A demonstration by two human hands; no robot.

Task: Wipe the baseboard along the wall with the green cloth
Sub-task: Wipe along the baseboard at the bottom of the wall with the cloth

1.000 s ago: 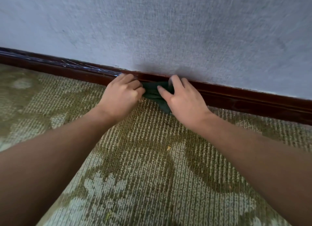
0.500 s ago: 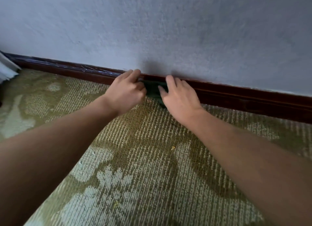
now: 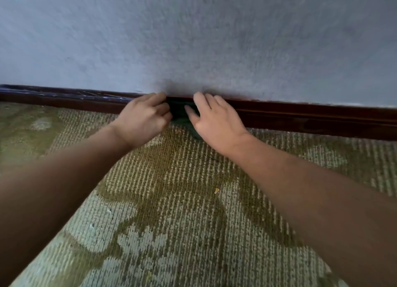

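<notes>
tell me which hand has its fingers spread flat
The right hand: its fingers lie extended over the cloth against the baseboard. The left hand is curled into a loose fist.

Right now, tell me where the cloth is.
In the head view, the cloth is centre frame, pressed against the baseboard between the left hand and right hand, its lower edge on the carpet.

Both hands (image 3: pixel 141 119) (image 3: pixel 214 121) press green cloth (image 3: pixel 179 112) (mostly hidden) against baseboard (image 3: pixel 300 117).
</notes>
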